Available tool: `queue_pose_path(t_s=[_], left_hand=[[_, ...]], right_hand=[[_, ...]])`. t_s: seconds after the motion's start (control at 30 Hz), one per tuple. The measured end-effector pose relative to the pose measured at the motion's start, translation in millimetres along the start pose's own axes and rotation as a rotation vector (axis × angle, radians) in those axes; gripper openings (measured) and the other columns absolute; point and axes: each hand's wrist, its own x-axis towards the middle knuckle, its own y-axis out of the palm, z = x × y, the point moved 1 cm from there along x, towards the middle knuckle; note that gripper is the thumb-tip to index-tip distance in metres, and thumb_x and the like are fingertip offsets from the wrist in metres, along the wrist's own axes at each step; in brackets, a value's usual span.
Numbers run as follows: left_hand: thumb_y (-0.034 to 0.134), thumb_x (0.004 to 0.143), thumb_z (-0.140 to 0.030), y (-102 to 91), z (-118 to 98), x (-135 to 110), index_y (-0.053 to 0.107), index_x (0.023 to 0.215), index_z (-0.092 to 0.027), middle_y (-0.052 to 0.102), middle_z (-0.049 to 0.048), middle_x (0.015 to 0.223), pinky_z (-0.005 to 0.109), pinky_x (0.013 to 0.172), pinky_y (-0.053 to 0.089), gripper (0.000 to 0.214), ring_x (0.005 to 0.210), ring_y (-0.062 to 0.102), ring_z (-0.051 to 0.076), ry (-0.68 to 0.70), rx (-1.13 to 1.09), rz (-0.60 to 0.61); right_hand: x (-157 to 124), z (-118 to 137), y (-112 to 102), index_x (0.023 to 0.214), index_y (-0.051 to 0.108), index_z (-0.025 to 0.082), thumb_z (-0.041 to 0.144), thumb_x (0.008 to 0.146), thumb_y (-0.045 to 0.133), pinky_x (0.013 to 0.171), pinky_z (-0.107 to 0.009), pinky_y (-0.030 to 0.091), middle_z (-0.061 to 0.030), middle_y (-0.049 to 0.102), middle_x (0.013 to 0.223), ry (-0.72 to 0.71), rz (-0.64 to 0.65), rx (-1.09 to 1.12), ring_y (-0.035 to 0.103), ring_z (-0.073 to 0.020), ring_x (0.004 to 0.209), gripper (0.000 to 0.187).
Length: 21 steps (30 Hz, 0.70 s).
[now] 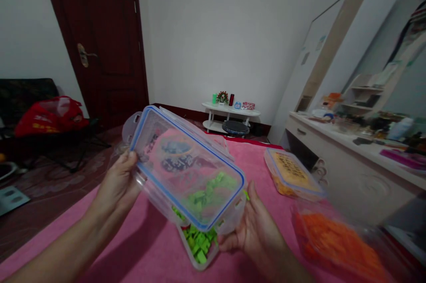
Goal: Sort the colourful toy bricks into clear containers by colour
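Note:
A clear plastic food container lid (186, 172) with a blue sealing ring is held up tilted, its clip flaps sticking out at the sides. My left hand (121, 181) pinches its left edge, thumb on top. At the lower right corner, my right hand (251, 225) grips it with the thumb beside a flap. Below the lid, partly covered by it, a clear container (199, 268) of bright green pieces stands on the pink cloth. Through the lid, more green and a dark bluish patterned shape show, too hazy to name.
The pink cloth (140, 243) spreads beneath. To the right are a lidded container (271, 169) with yellow contents and a blurred container (296, 225) of orange pieces. A cluttered dresser (359, 176) stands beyond them. A low white table (229, 109) is against the far wall.

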Motion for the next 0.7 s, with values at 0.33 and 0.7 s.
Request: queue_pose_path(t_s=[0.33,0.7], left_hand=[[0.074,0.062,-0.031,0.4,53.8,-1.6,0.06,0.073,-0.019,0.065,0.006,0.104,0.032,0.078,0.052,0.022,0.095,0.062,0.022,0.248,0.436,0.377],[0.073,0.065,-0.038,-66.7,65.3,-12.9,0.064,0.106,-0.023,0.064,0.0098,0.101,0.035,0.074,0.052,0.044,0.092,0.063,0.024,-0.176,0.725,0.429]], right_hand=[[13.8,44.7,-57.7,0.1,0.059,0.02,0.059,0.082,0.046,0.077,-0.042,0.055,-0.011,0.067,0.104,-0.39,-0.495,0.041,0.065,-0.0246,0.092,0.045],[56.5,30.0,-100.5,0.115,0.056,0.013,0.029,0.062,0.073,0.085,-0.038,0.05,-0.017,0.059,0.123,-0.576,-0.622,-0.462,0.062,-0.0247,0.1,0.058]])
